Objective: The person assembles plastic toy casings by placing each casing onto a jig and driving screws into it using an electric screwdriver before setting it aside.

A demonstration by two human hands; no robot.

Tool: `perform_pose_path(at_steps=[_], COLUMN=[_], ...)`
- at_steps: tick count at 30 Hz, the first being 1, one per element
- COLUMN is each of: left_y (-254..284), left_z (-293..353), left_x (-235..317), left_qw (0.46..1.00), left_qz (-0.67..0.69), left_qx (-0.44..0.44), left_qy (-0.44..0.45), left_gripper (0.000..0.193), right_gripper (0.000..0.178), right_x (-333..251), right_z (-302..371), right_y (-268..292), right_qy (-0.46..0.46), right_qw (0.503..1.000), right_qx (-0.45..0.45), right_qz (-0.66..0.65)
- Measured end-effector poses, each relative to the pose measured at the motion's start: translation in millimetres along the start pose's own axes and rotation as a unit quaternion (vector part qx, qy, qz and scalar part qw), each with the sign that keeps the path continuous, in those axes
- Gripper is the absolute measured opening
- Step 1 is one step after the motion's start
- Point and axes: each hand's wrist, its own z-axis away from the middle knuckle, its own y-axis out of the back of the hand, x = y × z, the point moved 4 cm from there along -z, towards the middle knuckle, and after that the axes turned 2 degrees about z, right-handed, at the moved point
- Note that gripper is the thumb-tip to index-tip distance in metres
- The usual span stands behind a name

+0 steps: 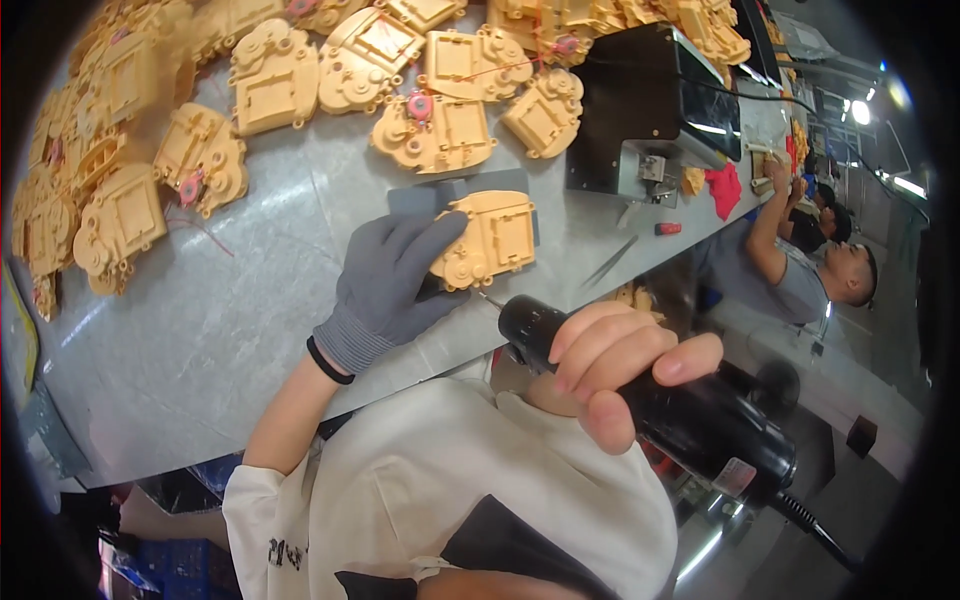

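Note:
My left hand (390,270), in a grey knitted glove, grips the left side of a yellow-orange plastic housing (505,235). The housing has a square recess on its right part and rests on a dark grey block (460,190) on the metal table. My bare right hand (625,360) is wrapped round a black electric screwdriver (700,420). Its thin bit (488,297) points up and left, close to the housing's lower edge; whether it touches cannot be made out. A coiled cord leaves the tool's rear end.
Many similar yellow housings (275,85) lie along the table's far and left sides, some with red round parts and wires. A black box-shaped machine (640,110) stands at right. Near it lie tweezers (608,262), a red piece (668,229) and a pink cloth (723,190). Co-workers (790,250) sit further right.

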Motion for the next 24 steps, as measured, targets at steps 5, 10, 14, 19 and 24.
perform_pose_path(at_steps=[5, 10, 14, 19, 24], left_y=[3.0, 4.5, 4.6, 0.4, 1.0], left_z=[2.3, 2.8, 5.7, 0.1, 1.1], left_x=[-2.5, -1.2, -3.7, -0.7, -1.1], left_qw=[1.000, 1.000, 1.000, 1.000, 1.000], left_qz=[0.007, 0.008, -0.002, -0.004, -0.004], left_qx=[-0.006, -0.025, -0.027, -0.013, 0.005], left_qy=[-0.005, 0.005, 0.003, -0.002, -0.005], left_gripper=[0.071, 0.070, 0.070, 0.071, 0.073], right_gripper=[0.045, 0.043, 0.041, 0.041, 0.045], right_x=[13.5, 26.3, 31.6, 33.0, 32.7], right_z=[-2.4, -5.7, -11.6, -9.0, -2.3], right_y=[-13.9, -21.7, -31.0, -20.5, -18.1], right_qy=[-0.001, -0.009, -0.006, -0.004, -0.002], right_qw=[1.000, 1.000, 0.998, 1.000, 0.999], right_qx=[-0.026, -0.016, -0.055, -0.020, -0.040], right_qz=[0.004, -0.002, 0.005, 0.000, -0.021])
